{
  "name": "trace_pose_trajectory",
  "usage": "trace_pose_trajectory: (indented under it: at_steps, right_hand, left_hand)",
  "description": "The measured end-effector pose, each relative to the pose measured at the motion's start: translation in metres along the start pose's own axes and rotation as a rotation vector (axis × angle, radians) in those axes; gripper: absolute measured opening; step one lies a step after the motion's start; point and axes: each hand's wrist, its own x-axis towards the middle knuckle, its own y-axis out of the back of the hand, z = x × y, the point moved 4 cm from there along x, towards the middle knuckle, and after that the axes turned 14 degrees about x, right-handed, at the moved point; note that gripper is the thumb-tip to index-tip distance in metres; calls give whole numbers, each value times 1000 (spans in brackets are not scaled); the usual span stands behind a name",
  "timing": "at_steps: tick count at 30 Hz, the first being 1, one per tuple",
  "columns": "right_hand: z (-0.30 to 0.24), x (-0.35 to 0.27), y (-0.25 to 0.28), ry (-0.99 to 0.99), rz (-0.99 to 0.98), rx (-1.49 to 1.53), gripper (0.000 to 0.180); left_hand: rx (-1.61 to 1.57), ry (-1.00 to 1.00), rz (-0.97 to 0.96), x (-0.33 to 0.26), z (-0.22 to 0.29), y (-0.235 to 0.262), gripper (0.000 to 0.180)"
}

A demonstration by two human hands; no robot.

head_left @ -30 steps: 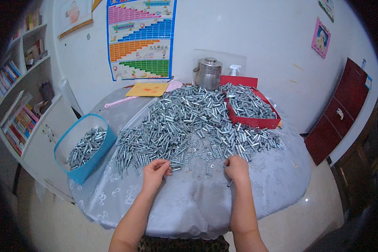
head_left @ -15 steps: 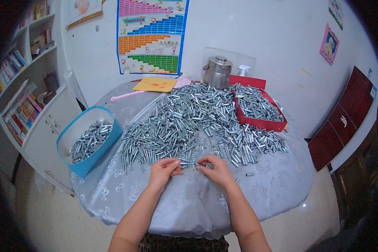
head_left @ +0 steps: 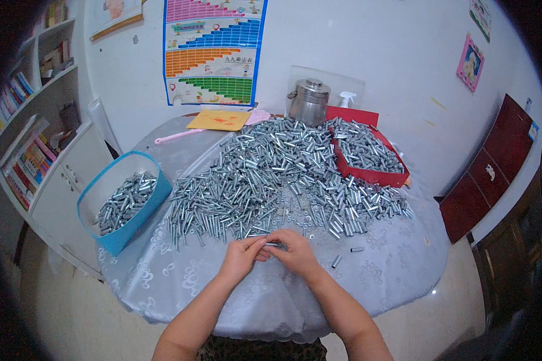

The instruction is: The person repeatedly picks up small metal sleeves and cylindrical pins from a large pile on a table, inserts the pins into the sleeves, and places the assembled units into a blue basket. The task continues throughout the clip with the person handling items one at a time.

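Observation:
My left hand (head_left: 241,256) and my right hand (head_left: 294,252) meet at the near edge of a big heap. Both have their fingers closed on a slim metal bolt (head_left: 276,245), mostly hidden by the fingertips; any small part fitted on it is too small to make out. Just beyond the fingers spreads the heap of silvery bolts (head_left: 205,207), with metal sleeves (head_left: 349,204) toward its right side. Tiny nuts or washers (head_left: 301,218) lie scattered between them. Two loose sleeves (head_left: 336,261) rest on the cloth right of my right hand.
A blue-rimmed bin (head_left: 135,213) of metal pieces stands at the left, a red box (head_left: 376,176) of sleeves at the back right. Behind the heap are a steel pot (head_left: 309,102), a white spray bottle (head_left: 347,99), a yellow envelope (head_left: 219,120) and a pink-handled item (head_left: 179,136).
My hands, apart before with the bolt stretched between them, have come together. The right hand has moved left to the left fingertips, and a second loose sleeve now shows fully.

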Motion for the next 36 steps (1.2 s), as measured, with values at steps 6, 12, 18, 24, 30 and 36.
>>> trace_pose_trajectory:
  at_steps: [6, 12, 18, 24, 30, 36]
  right_hand:
    - [5, 3, 27, -142, 258, 39, 17]
    - [31, -9, 86, -181, 503, -281, 11]
    - [30, -3, 63, -54, 307, -487, 10]
    - [34, 3, 59, 29, 353, -637, 11]
    - [43, -2, 68, -48, 297, -623, 15]
    - [44, 1, 73, -57, 382, -439, 18]
  left_hand:
    - [-99, 71, 61, 1, 0, 8, 23]
    - [-199, 65, 142, 3, 4, 17, 21]
    - [-224, 71, 157, 4, 3, 18, 22]
    - [-197, 70, 170, 5, 1, 19, 23]
    - [-206, 61, 156, 5, 0, 20, 23]
    - [-200, 77, 171, 4, 2, 20, 22]
